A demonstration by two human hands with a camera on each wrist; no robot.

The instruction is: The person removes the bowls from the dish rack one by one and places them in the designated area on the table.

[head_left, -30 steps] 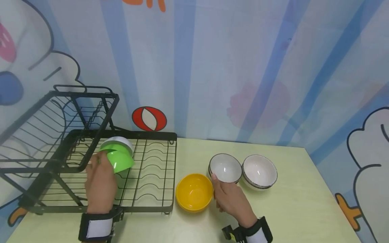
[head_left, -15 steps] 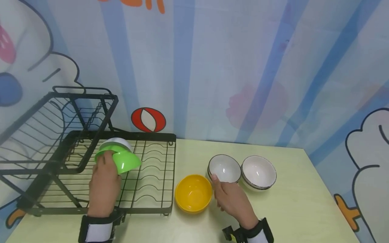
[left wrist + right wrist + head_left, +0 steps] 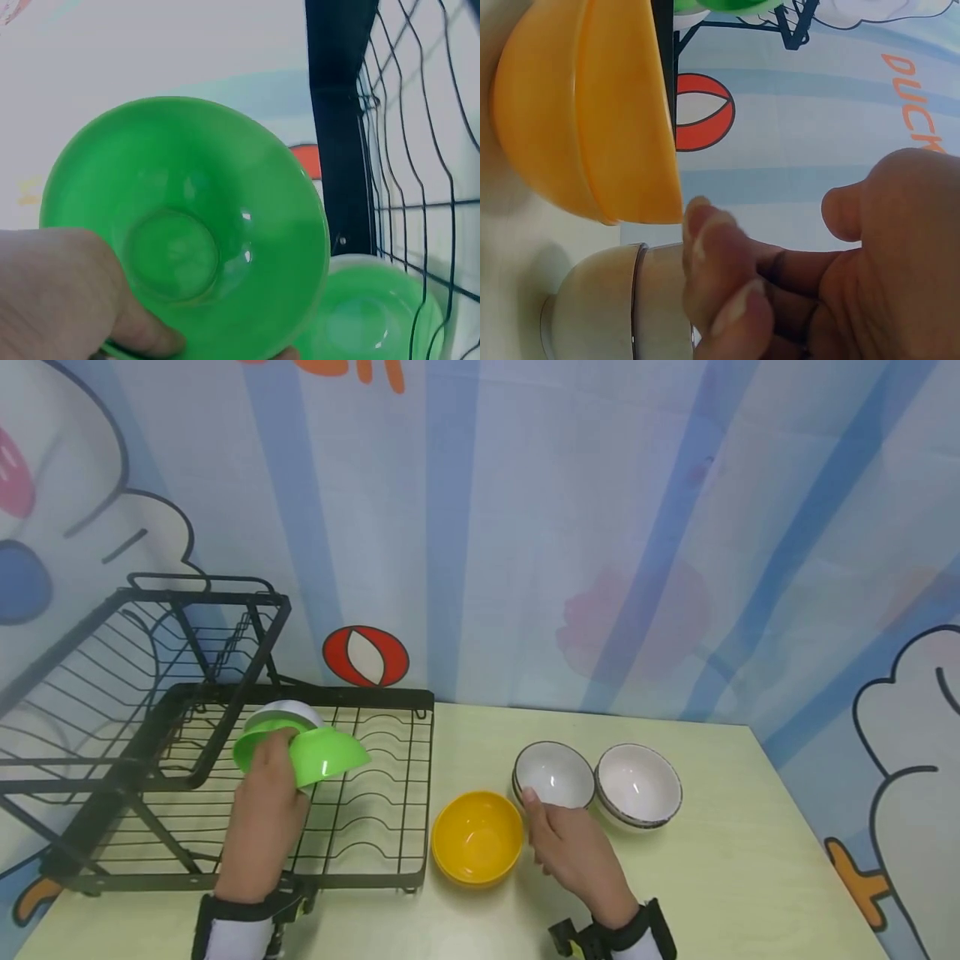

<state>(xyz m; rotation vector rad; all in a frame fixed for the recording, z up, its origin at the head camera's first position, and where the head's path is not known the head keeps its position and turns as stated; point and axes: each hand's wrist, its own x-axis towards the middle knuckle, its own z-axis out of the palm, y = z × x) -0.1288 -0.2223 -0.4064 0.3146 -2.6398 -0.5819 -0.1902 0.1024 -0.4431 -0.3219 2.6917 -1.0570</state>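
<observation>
The left hand point(image 3: 267, 806) pinches a glossy green round bowl point(image 3: 327, 755), tilted over a black wire rack point(image 3: 367, 882); well right of that grip, the loose-fingered right hand point(image 3: 573, 856) is beside a yellow round bowl point(image 3: 477, 838).

- One left hand point(image 3: 273, 802), one right hand point(image 3: 573, 852)
- Two green bowls point(image 3: 327, 756)
- Two nested yellow bowls point(image 3: 477, 837)
- Two stacks of dark-rimmed white bowls point(image 3: 557, 775)
- One racked white bowl point(image 3: 295, 709)
- One black dish rack point(image 3: 375, 697)
</observation>
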